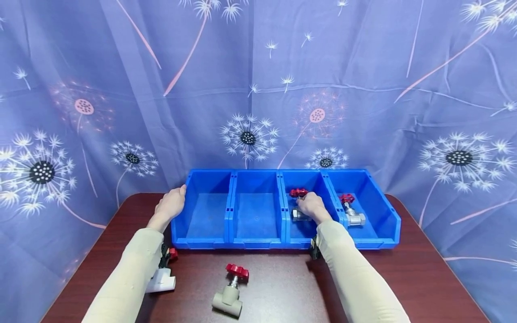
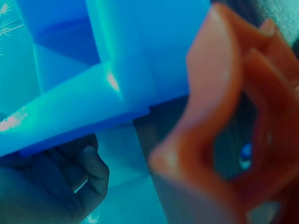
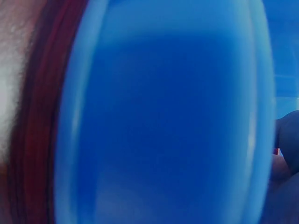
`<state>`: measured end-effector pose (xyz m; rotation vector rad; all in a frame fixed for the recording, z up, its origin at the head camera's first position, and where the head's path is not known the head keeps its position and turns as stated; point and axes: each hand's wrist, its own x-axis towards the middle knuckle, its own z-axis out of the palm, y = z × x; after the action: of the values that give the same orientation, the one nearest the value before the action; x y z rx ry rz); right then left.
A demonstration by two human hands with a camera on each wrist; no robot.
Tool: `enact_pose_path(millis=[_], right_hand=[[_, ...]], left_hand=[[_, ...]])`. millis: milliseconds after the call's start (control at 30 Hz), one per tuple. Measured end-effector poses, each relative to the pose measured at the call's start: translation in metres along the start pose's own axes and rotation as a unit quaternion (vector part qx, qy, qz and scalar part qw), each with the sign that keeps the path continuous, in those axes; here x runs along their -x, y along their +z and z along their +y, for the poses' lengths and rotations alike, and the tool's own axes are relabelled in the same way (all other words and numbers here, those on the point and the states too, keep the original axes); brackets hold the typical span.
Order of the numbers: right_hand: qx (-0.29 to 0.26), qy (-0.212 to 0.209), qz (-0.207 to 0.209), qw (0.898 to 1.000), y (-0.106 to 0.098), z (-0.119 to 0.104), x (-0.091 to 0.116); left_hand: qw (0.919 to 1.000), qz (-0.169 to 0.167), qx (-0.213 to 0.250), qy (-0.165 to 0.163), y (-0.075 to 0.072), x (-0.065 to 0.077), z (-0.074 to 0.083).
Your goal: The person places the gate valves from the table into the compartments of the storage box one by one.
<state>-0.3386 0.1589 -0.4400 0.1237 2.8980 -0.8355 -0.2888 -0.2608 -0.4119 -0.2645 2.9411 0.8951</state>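
Note:
A row of blue bins (image 1: 258, 245) with four compartments stands at the back of the table. My left hand (image 1: 170, 205) holds its left side wall, and in the left wrist view curled fingers (image 2: 96, 172) lie against the rim. Inside the third compartment from the left, my right hand (image 1: 313, 206) grips a valve with a red handwheel (image 1: 298, 193) and a metal body (image 1: 299, 216); the hand hides part of it. In the right wrist view, blue plastic fills most of the picture and only part of the right hand (image 3: 290, 140) shows at the edge.
The rightmost compartment holds another red-handled metal valve (image 1: 354, 218). On the dark wood table (image 1: 278, 287) lie a beige valve (image 1: 228, 300) and, partly behind my left sleeve, a white one (image 1: 162, 281). A red handwheel (image 2: 205, 84) looms close in the left wrist view. A patterned curtain (image 1: 258, 67) hangs behind.

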Motion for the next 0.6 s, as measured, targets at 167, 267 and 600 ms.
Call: enact_pose_path(millis=[167,267,600], right_hand=[[0.010,0.015,-0.012,1.000,0.0012,-0.0030,-0.0032],[0.007,0.017,-0.016,1.000,0.0025,-0.0023,-0.0040],[0.019,0.016,-0.012,1.000,0.0083,-0.0033,-0.0049]], left_hand=[[1.0000,0.002,-0.003,0.002,0.0008,-0.0009,-0.0029],[1.0000,0.005,-0.004,0.001,0.0013,-0.0011,-0.0025],[1.0000,0.007,-0.006,0.002,0.0008,-0.0005,-0.0024]])
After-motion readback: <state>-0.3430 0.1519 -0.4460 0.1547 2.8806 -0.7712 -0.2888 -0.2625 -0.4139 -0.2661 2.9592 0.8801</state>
